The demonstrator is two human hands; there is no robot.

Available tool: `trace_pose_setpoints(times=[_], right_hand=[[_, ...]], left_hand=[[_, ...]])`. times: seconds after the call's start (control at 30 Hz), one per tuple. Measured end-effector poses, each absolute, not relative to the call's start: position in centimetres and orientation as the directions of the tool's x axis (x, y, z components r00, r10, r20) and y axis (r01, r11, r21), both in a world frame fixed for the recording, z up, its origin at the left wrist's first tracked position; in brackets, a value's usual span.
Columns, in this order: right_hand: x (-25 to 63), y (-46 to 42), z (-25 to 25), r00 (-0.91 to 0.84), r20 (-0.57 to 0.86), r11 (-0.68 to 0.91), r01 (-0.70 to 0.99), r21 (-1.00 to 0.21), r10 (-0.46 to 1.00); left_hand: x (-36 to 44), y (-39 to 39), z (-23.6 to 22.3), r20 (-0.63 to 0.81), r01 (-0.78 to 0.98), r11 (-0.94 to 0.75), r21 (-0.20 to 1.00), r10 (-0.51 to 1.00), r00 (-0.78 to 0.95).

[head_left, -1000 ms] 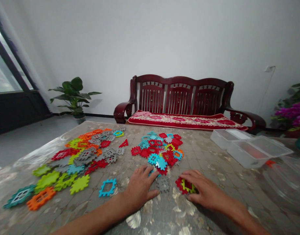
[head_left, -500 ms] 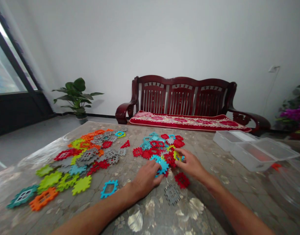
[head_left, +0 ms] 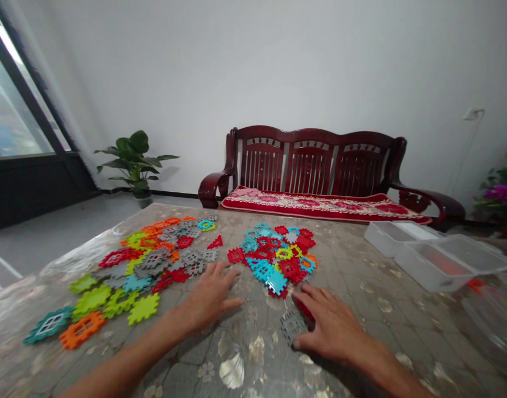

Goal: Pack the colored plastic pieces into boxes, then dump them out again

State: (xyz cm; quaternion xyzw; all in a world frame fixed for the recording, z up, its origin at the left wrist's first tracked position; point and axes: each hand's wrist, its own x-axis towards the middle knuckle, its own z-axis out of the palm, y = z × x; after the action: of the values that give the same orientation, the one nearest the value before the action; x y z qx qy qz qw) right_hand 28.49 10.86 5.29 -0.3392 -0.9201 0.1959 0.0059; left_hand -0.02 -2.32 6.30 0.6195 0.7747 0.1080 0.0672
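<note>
My left hand lies low over the table with its fingers spread, just right of a large pile of interlocking plastic tiles. A blue frame tile seen there before is hidden, apparently under this hand or wrist. My right hand is open, thumb and fingers apart. Its fingers cover most of a red tile. The thumb reaches the lower right edge of a grey window tile; whether it presses on it I cannot tell. Ahead of both hands is a smaller pile, with a light blue tile at its near edge.
The left pile holds grey, orange, red and lime tiles. A teal window tile lies at its near left. Clear plastic boxes stand on the right of the patterned table. Behind is a wooden bench.
My left hand has let go of the light blue tile and moved left. My right hand has left the middle pile and come nearer, over the red and grey tiles.
</note>
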Motion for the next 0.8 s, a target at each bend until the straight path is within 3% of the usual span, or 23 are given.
trace_pose_setpoints(times=[0.1,0.2,0.37,0.5,0.8], right_hand=[[28.1,10.5,4.9,-0.791,-0.108,0.718,0.596,-0.361,0.602],[27.8,10.8,4.9,-0.808,-0.060,0.739,0.563,-0.370,0.586],[27.2,11.2,5.4,-0.807,-0.044,0.737,0.559,-0.379,0.589],[26.7,11.5,5.2,-0.778,-0.033,0.694,0.578,-0.429,0.628],[26.5,14.4,1.3,-0.710,0.019,0.486,0.462,-0.742,0.704]], left_hand=[[-1.8,-6.1,6.7,-0.152,0.938,0.297,0.177,0.950,-0.272],[-3.4,-8.6,6.6,-0.216,0.927,0.341,0.153,0.927,-0.306],[-4.1,-9.8,5.7,-0.194,0.924,0.239,0.299,0.963,-0.186],[-3.4,-9.5,5.7,-0.187,0.918,0.214,0.335,0.970,-0.158],[-2.4,-8.1,5.1,-0.078,0.918,0.270,0.291,0.963,-0.258]])
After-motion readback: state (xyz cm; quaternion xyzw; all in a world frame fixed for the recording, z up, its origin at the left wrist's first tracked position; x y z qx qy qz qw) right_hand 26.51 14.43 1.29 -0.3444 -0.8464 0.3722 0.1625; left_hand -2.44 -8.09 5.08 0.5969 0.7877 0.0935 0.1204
